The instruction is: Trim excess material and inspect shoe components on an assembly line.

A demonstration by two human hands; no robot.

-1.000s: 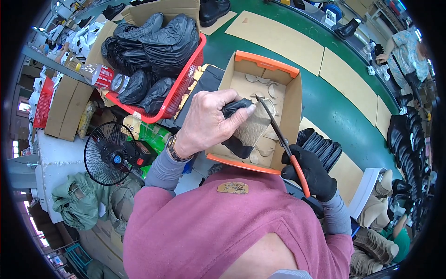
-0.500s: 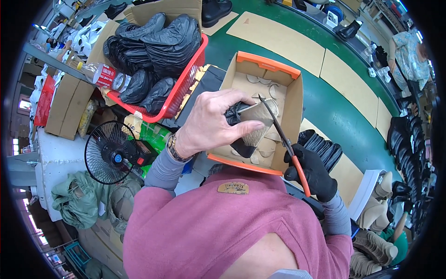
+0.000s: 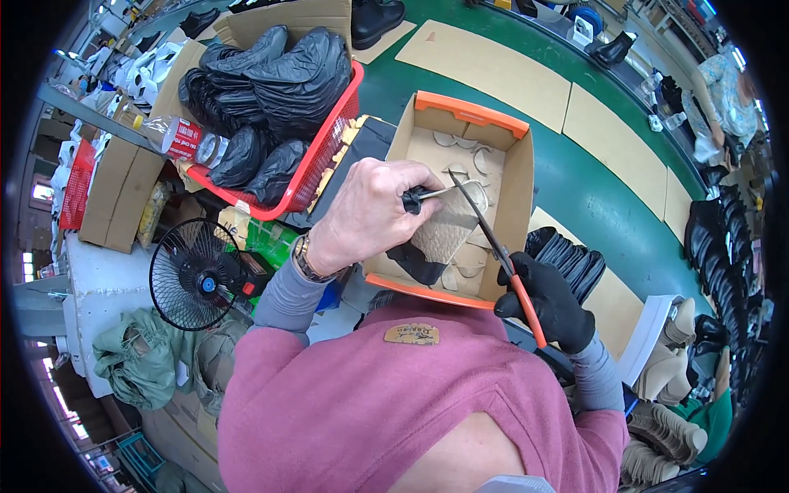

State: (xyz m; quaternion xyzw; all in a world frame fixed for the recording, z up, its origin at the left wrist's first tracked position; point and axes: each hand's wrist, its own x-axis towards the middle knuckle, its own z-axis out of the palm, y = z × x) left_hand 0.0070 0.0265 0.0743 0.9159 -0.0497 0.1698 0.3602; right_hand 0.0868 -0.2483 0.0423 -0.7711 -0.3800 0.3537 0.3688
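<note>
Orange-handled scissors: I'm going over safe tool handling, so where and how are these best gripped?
Probably by the orange handle of the scissors, coming from the lower right, where the gloved right hand holds them. The dark blades slant up and left, their tip near the left hand, so a grip at the handle end should keep fingers off the edges.

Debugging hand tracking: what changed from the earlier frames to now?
Left hand: thumb, stretched out just before, is now drawn in; the held piece has turned nearly edge-on at its fingertips. Unchanged: right hand holding the scissors, box in place.
</note>
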